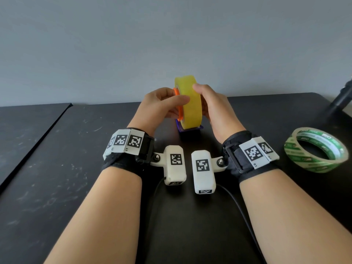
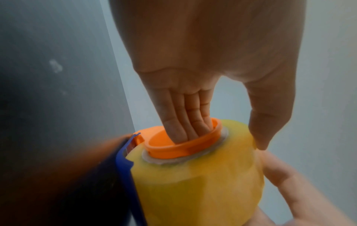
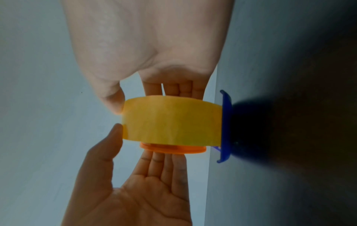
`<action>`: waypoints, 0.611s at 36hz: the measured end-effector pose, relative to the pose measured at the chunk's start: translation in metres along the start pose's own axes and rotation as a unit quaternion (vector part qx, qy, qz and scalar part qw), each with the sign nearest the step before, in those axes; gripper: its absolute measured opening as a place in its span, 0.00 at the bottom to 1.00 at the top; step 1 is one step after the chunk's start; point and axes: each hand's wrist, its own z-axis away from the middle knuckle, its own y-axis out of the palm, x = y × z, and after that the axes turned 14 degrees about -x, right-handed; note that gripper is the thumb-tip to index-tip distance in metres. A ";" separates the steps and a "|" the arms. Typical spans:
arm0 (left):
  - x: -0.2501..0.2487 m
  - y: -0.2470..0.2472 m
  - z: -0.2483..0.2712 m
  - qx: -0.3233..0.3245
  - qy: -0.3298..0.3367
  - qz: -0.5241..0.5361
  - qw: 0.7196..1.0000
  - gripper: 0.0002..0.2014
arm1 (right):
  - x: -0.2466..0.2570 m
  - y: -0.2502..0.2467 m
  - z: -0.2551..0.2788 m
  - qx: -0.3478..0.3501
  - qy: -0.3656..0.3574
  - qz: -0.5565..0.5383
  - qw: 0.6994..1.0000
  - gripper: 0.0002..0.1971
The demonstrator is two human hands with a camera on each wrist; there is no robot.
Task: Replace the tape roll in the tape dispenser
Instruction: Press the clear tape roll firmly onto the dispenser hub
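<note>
A yellow tape roll (image 1: 190, 105) stands on edge above the blue dispenser (image 1: 190, 130) on the black table. An orange hub (image 2: 181, 148) sits in the roll's core and sticks out on its left side. My left hand (image 1: 179, 100) has its fingers (image 2: 185, 119) pushed into the hub and its thumb (image 2: 264, 130) on the roll's outer band. My right hand (image 1: 202, 98) grips the roll from the right, its thumb (image 3: 114, 102) on the band's edge and its fingers behind the far face. The roll's lower edge meets the blue dispenser (image 3: 226, 126).
A second roll of clear tape with green print (image 1: 316, 149) lies flat on the table (image 1: 57, 168) to the right of my right wrist. A black cylindrical object (image 1: 341, 100) leans in at the far right edge. A grey wall stands close behind the table.
</note>
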 end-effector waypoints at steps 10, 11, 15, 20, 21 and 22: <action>-0.002 0.003 0.006 -0.012 -0.003 -0.003 1.000 0.09 | -0.003 -0.002 0.002 0.008 0.012 -0.017 1.000 0.31; -0.002 0.003 0.007 -0.014 -0.004 -0.005 1.000 0.08 | -0.003 -0.002 0.002 0.007 0.016 -0.020 1.000 0.33; -0.006 0.003 0.011 -0.024 -0.006 -0.009 1.000 0.08 | 0.000 -0.001 0.006 -0.002 0.021 -0.015 1.000 0.32; -0.010 0.001 0.017 -0.029 -0.009 -0.013 0.999 0.09 | 0.003 -0.001 0.012 -0.031 -0.014 0.016 0.999 0.23; -0.011 0.001 0.019 -0.029 -0.010 -0.013 0.999 0.10 | 0.004 -0.002 0.013 -0.034 -0.020 0.020 0.999 0.22; -0.011 0.000 0.020 -0.029 -0.012 -0.013 0.999 0.11 | 0.004 -0.003 0.014 -0.036 -0.024 0.021 0.999 0.22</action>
